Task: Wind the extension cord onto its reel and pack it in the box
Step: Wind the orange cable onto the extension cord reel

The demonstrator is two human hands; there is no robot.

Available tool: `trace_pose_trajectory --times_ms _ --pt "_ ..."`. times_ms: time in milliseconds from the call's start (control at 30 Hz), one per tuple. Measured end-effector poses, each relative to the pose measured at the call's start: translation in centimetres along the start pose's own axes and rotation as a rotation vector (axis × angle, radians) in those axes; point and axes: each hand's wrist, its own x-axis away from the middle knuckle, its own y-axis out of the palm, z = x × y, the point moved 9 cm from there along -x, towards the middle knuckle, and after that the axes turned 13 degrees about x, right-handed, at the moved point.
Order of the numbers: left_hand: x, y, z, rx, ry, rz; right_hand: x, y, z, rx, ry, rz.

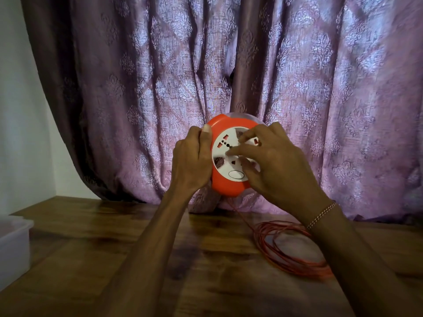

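Two hands hold the orange reel (231,186) up above the wooden table (114,259), in front of the purple curtain (297,88). The left hand (191,161) grips the reel's left rim, thumb along the edge, apparently to keep the housing steady. The right hand (272,161) lies over the white socket face (223,145), its fingers curled into the face's recesses, most likely so it can turn that disc and draw cord in; the fingers look blurred. The reel sits between the hands, touching both, with its face tilted toward the person. From the reel's underside the red cord (290,252) runs down to a loose coil on the table, near the right forearm, so much of the winding seems left to do. A pale plastic box (13,245) stands at the far left edge, well apart from the reel.
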Motion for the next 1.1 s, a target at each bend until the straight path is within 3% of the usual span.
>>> trace_pose_trajectory --times_ms 333,567,900,1100 --pt "0.1 -0.2 -0.4 0.04 -0.026 0.004 0.2 1.8 -0.7 0.071 -0.038 -0.209" --pt "0.2 0.2 0.0 0.012 0.009 -0.009 0.3 0.7 -0.8 0.175 -0.007 -0.1" --pt "0.3 0.4 0.2 0.013 0.017 -0.019 0.7 0.7 1.7 0.075 0.313 -0.02" --pt "0.3 0.3 0.0 0.022 0.003 -0.014 0.3 -0.2 0.9 0.067 0.205 0.036"
